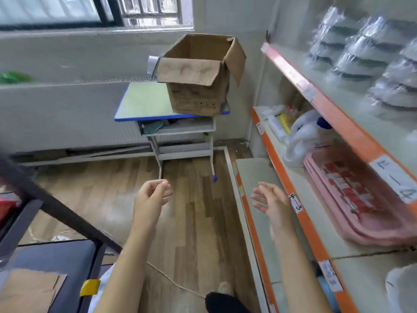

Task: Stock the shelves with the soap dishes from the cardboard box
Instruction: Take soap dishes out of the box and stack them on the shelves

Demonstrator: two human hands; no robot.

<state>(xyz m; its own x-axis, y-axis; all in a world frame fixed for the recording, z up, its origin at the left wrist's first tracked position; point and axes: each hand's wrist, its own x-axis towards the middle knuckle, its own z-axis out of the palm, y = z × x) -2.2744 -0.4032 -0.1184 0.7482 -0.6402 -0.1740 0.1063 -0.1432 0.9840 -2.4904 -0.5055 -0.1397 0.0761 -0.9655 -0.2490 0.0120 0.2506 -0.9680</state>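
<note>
Box [198, 86] w/ flaps open sits on desk [140, 102] ahead, both hands empty — left hand [153, 195] loosely curled, right hand [270, 199] fingers spread — so prob. walking over; next: reach in, grab dishes.

"f-3" on shelf-edge label [296, 202]

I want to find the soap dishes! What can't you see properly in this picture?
- Inside of the box, head view: its front flap and walls hide the contents, so no soap dishes can be confirmed.
- Wrapped stacks on the top shelf: blur and plastic wrap hide what they are.
- Shelf labels: too blurred to read surely.
- Desk tray: the desktop shades it.
- Left hand and right hand: both empty.
</note>
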